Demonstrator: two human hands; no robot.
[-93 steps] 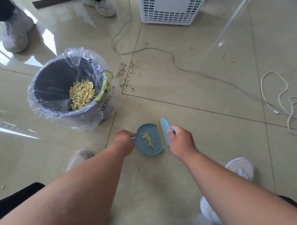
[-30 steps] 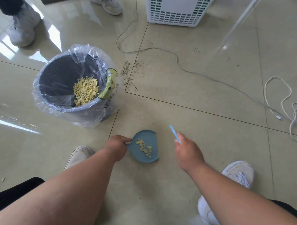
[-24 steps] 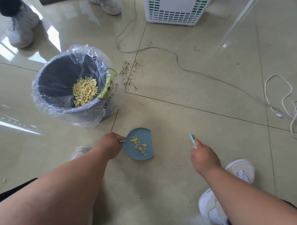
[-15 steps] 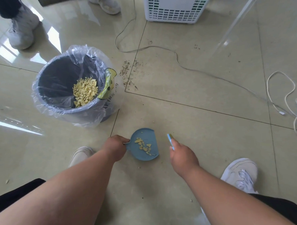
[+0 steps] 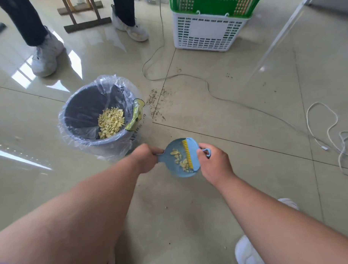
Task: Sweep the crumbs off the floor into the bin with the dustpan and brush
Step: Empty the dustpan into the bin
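A small blue dustpan point(image 5: 174, 146) sits low over the floor with yellow crumbs point(image 5: 180, 158) in it. My left hand point(image 5: 145, 158) grips its handle from the left. My right hand point(image 5: 214, 162) holds a blue brush point(image 5: 192, 153) whose yellow bristles lie across the pan's right side, against the crumbs. A grey bin point(image 5: 83, 107) lined with a clear plastic bag stands up and to the left of the pan. A heap of yellow crumbs lies inside the bin.
Dark specks point(image 5: 157, 101) are scattered on the tile right of the bin. A grey cable point(image 5: 207, 85) and a white cable point(image 5: 327, 130) snake across the floor. A white basket point(image 5: 207, 32) with a green one stacked on it stands behind. Another person's shoes point(image 5: 45, 55) are at the back left.
My right hand brought the brush from beside the pan onto its right edge, bristles against the crumbs. The view tilted up, showing more of the room.
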